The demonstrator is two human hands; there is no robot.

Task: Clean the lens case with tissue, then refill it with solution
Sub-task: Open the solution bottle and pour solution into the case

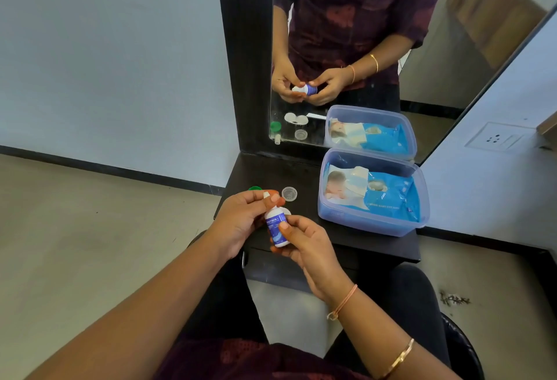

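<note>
Fingertips of your left hand pinch the white tip of the solution bottle, while your right hand curls thumb and fingers round its lower half, holding it upright over the dark shelf. The lens case lies on the shelf, mostly hidden behind the bottle. A green lid and a clear lid lie just beyond, and a plastic box of wipes sits right, before the mirror.
</note>
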